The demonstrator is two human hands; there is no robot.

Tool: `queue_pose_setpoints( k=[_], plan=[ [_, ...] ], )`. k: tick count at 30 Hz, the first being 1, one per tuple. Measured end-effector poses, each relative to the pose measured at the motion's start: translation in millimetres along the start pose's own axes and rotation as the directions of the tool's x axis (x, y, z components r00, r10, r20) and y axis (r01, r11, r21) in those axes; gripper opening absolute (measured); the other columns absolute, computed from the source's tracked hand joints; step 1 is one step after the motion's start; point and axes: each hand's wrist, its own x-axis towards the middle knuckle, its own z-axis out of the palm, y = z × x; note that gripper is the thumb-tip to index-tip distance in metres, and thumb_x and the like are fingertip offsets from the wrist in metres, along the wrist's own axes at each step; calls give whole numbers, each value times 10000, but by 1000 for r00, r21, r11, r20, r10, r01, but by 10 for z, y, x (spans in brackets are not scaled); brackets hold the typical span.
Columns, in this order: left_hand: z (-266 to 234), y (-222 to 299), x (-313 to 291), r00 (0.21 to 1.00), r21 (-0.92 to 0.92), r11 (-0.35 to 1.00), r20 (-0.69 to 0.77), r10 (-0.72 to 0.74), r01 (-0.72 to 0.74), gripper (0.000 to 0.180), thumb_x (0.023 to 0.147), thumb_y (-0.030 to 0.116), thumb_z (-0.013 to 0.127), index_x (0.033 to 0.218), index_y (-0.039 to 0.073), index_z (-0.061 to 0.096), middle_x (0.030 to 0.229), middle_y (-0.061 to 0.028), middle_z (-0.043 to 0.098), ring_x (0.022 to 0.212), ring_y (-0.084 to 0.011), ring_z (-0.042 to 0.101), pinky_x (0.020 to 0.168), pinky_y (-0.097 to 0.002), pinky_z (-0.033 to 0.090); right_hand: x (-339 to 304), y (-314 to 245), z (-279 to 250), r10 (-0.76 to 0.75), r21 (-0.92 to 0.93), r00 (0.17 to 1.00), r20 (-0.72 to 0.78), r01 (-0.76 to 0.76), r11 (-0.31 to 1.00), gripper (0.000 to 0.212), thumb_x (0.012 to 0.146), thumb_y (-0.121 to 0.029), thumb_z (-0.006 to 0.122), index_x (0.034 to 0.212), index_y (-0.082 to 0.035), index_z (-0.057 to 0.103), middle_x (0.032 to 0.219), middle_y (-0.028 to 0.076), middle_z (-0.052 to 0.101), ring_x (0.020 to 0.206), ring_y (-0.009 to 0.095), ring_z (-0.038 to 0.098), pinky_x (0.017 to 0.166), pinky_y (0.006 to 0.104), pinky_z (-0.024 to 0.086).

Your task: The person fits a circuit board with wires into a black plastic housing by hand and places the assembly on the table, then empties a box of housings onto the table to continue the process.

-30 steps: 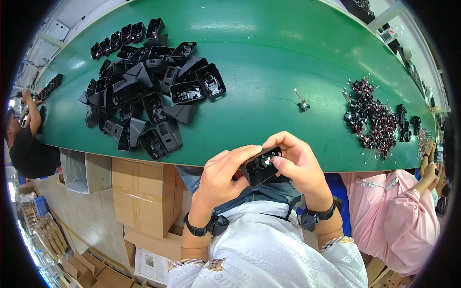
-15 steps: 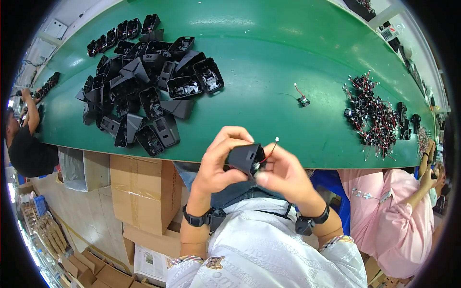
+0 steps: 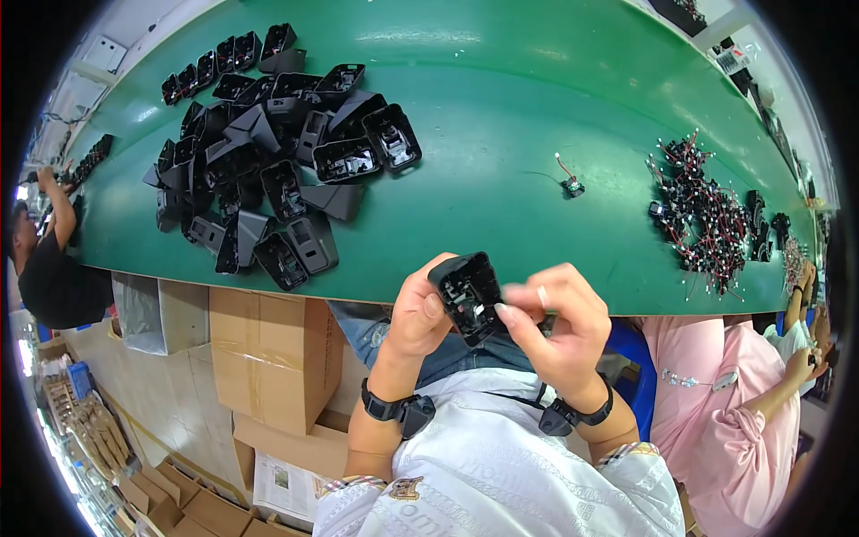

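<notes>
Left fingers (image 3: 429,309) hold an open black housing (image 3: 467,291) beside the right fingers (image 3: 530,333).

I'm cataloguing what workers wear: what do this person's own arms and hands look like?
The left hand and right hand are ungloved. Each wrist has a black strap with a small, dark, blocky device. Short white sleeves with checked trim leave the forearms uncovered.

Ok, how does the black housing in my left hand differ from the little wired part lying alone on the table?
The black housing is a hollow, open shell; the wired part is much smaller, with a red wire sticking out. The housing is held tilted in your left hand, while the wired part lies on the green table. Both are largely black.
</notes>
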Motion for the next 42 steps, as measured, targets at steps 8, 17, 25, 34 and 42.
queue_pose_setpoints(
  k=[8,17,25,34,42],
  plan=[
    [47,8,15,1000,29,1000,-28,4,-3,648,933,542,723,1267,5,578,1016,-12,627,885,-83,532,769,-248,399,151,36,-23,-276,-54,961,7,276,960,207,765,65,793,910,-30,678,1026,153,743,810,212,679,702,309,547],
    [-40,-13,-1,1000,27,999,15,-23,22,685,982,557,645,1338,-17,533,1138,-96,640,975,-146,599,838,-291,487,268,33,-121,-416,-117,888,194,442,889,281,703,77,828,879,-76,672,946,70,782,794,238,701,732,328,575],
    [-29,14,6,998,-77,995,25,-55,57,649,1013,466,651,1420,-17,505,1246,-45,636,1094,-121,595,966,-292,473,299,59,-100,-374,-64,903,211,394,917,270,660,44,850,846,-74,693,901,42,758,780,222,677,692,317,549],
    [31,55,66,996,-99,993,60,-64,70,606,1033,412,637,1425,-27,495,1309,-79,634,1186,-146,602,998,-317,492,404,-52,-212,-467,-239,817,338,555,797,226,664,46,833,819,-72,717,911,29,762,762,215,654,665,323,557],
    [-47,31,84,986,-135,982,118,-117,133,633,1063,377,593,1502,-40,409,1338,-90,623,1188,-163,623,1011,-331,509,340,232,-78,-493,-96,854,167,512,854,242,639,65,824,820,-49,712,907,51,760,742,223,663,660,311,567]
  ],
)
